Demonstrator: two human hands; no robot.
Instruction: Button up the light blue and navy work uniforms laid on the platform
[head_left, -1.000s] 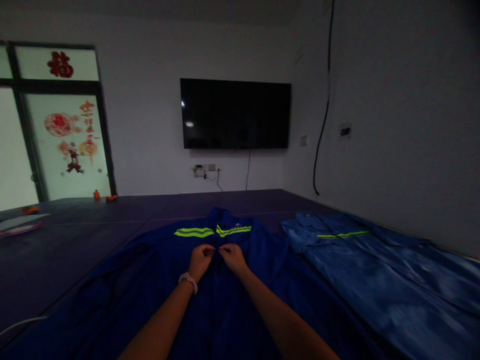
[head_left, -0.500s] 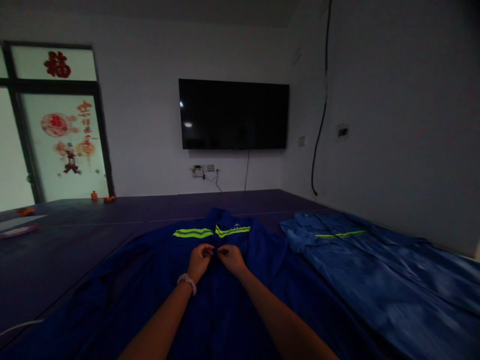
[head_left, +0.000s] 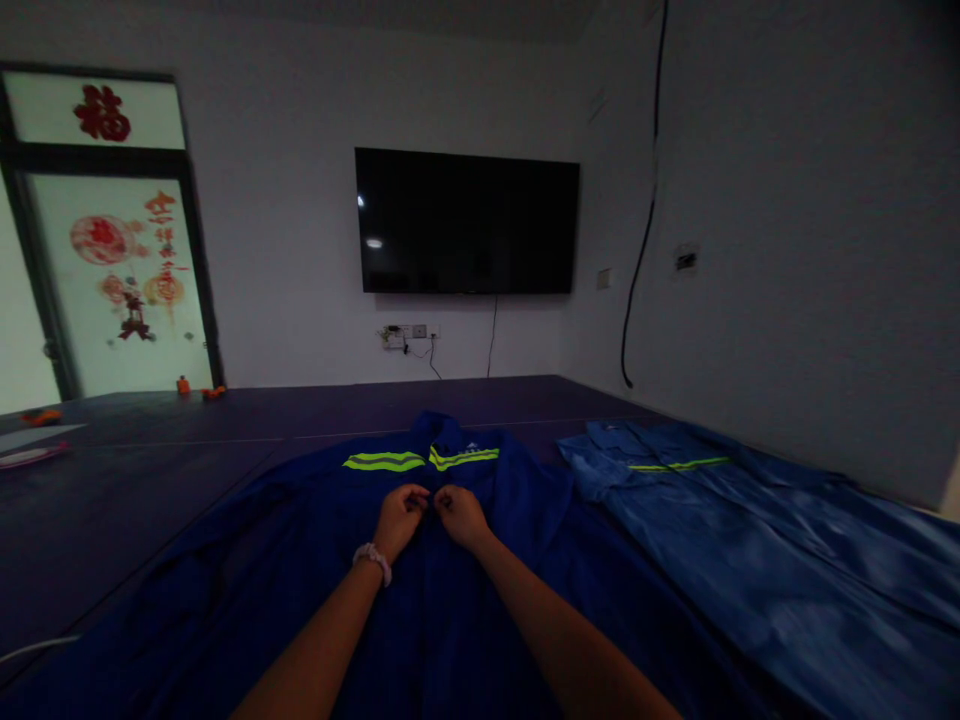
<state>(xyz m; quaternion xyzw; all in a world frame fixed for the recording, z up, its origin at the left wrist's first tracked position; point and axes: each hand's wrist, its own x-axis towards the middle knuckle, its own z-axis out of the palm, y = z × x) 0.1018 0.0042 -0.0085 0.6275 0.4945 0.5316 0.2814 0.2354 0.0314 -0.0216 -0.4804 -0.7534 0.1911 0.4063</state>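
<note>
A dark blue work jacket (head_left: 315,560) with two yellow-green reflective stripes lies spread flat on a dark purple table (head_left: 135,480), collar pointing away from me. My left hand (head_left: 399,517), with a pale band at the wrist, pinches the left edge of the jacket's front opening just below the stripes. My right hand (head_left: 460,514) pinches the right edge beside it. The fingertips of both hands nearly meet at the centre line. What sits between the fingertips is too small and dark to make out.
A lighter blue jacket (head_left: 720,540) with a thin reflective stripe lies to the right, along the wall. A black television (head_left: 466,222) hangs on the far wall above a socket with cables. Small orange items (head_left: 196,390) and flat things (head_left: 34,450) rest at the table's far left.
Both hands stay pinched at the jacket's front opening. The view has drifted slightly, so the room appears shifted a little left and up.
</note>
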